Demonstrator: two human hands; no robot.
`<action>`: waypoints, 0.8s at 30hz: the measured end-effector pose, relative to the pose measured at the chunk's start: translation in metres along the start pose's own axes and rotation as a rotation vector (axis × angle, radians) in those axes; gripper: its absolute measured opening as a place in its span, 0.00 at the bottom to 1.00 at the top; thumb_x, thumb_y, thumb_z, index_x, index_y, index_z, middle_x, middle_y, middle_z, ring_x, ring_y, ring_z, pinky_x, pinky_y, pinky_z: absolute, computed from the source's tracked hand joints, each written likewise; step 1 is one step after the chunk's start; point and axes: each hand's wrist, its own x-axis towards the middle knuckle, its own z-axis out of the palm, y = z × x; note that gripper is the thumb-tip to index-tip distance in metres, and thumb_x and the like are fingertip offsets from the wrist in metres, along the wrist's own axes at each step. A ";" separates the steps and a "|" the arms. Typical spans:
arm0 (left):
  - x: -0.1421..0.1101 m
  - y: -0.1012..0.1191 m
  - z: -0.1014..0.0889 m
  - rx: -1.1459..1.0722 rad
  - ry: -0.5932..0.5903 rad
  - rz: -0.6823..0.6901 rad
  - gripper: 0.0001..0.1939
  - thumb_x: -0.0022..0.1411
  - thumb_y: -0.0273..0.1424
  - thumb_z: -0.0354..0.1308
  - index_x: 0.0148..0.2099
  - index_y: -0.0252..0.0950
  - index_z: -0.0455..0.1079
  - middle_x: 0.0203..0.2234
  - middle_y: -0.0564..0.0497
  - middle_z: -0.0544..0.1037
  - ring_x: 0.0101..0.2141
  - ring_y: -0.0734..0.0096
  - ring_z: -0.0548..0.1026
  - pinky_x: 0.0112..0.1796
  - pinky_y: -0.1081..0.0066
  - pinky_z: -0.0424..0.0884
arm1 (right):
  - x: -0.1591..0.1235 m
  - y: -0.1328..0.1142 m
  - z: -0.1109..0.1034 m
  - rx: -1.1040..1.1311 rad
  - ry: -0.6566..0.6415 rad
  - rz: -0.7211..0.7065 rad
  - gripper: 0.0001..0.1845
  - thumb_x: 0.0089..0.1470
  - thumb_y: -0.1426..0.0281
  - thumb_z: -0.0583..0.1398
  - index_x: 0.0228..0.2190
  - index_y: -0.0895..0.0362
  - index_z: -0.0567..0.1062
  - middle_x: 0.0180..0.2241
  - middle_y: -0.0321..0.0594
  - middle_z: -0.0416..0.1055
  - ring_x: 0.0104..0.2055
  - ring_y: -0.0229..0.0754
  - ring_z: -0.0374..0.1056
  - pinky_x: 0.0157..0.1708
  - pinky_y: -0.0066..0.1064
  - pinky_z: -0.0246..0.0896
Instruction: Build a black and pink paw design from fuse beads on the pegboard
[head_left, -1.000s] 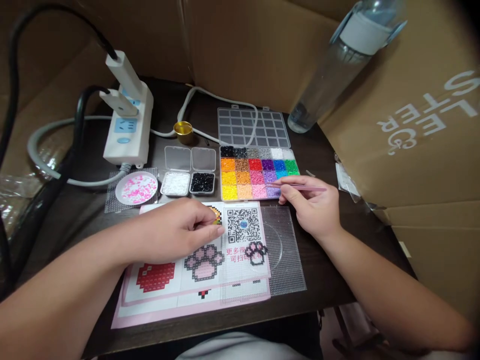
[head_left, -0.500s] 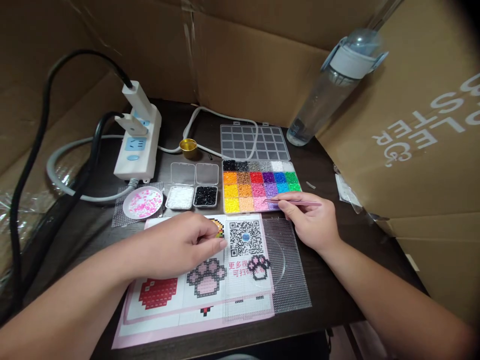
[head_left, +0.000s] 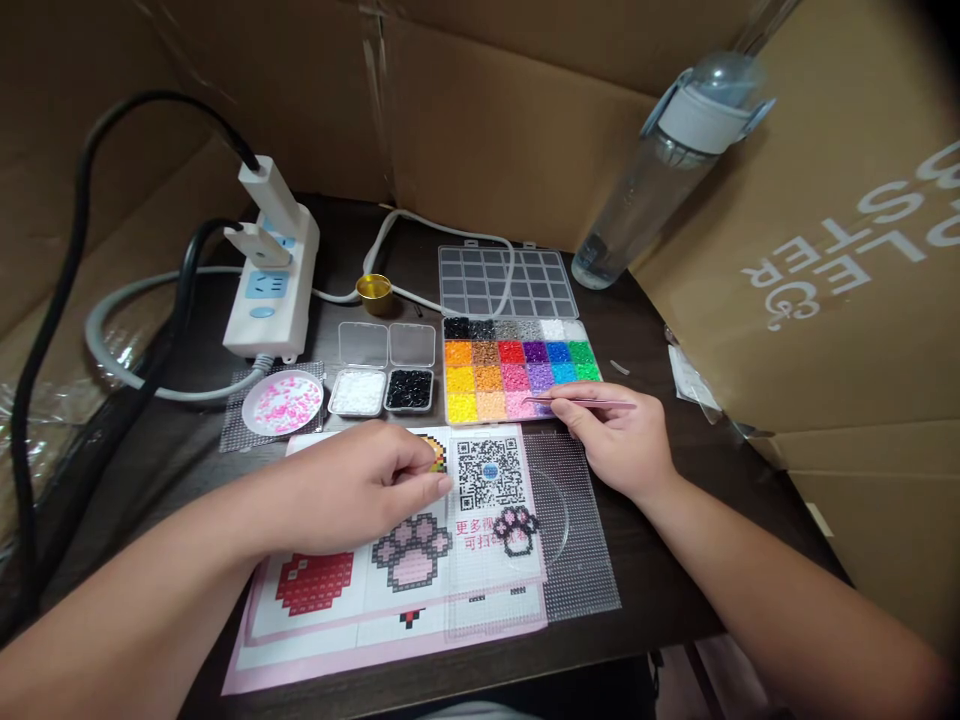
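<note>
My right hand [head_left: 619, 440] pinches a pair of pink tweezers [head_left: 592, 403]. Their tips reach over the light pink beads [head_left: 517, 405] in the front row of a compartment box [head_left: 463, 423] filled with beads of many colours. My left hand [head_left: 375, 487] rests with curled fingers on the printed pattern sheets [head_left: 322, 650]; its palm side is hidden. Right of it, a printed pink paw pattern [head_left: 411, 555] shows. A small paw outline of black beads [head_left: 516, 533] lies on a clear pegboard [head_left: 495, 595] over the sheets, with pinkish spots in its upper part.
Small boxes of white beads [head_left: 358, 393] and black beads [head_left: 409, 390] stand beside a dish of pink and white beads [head_left: 283, 403]. Behind are a gold cup [head_left: 374, 293], a power strip [head_left: 274, 300] with cables and a leaning water bottle [head_left: 637, 190]. Cardboard walls [head_left: 510, 130] enclose the desk.
The camera view has shifted very slightly. Both hands and the tweezers keep nearly the same places relative to the bead box and sheets.
</note>
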 end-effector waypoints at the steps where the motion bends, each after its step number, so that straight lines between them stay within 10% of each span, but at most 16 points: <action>1: 0.000 0.000 0.000 0.001 -0.001 -0.002 0.24 0.68 0.48 0.48 0.24 0.39 0.56 0.19 0.55 0.63 0.22 0.74 0.60 0.25 0.69 0.55 | 0.000 0.000 0.000 0.005 -0.001 0.003 0.04 0.54 0.70 0.68 0.31 0.54 0.86 0.33 0.41 0.86 0.35 0.46 0.83 0.39 0.37 0.82; 16: 0.003 -0.002 0.000 -0.021 0.004 0.010 0.24 0.64 0.47 0.52 0.22 0.39 0.56 0.17 0.56 0.61 0.20 0.76 0.59 0.22 0.71 0.54 | 0.000 -0.007 -0.012 0.094 -0.012 0.088 0.05 0.54 0.71 0.68 0.32 0.55 0.87 0.19 0.35 0.76 0.19 0.35 0.64 0.19 0.28 0.63; 24: 0.004 -0.001 -0.001 -0.031 0.017 -0.011 0.24 0.63 0.47 0.54 0.21 0.38 0.58 0.17 0.56 0.62 0.19 0.76 0.59 0.21 0.71 0.54 | -0.013 -0.008 -0.033 0.318 -0.414 0.066 0.02 0.54 0.70 0.71 0.31 0.51 0.87 0.32 0.39 0.85 0.28 0.41 0.78 0.27 0.31 0.75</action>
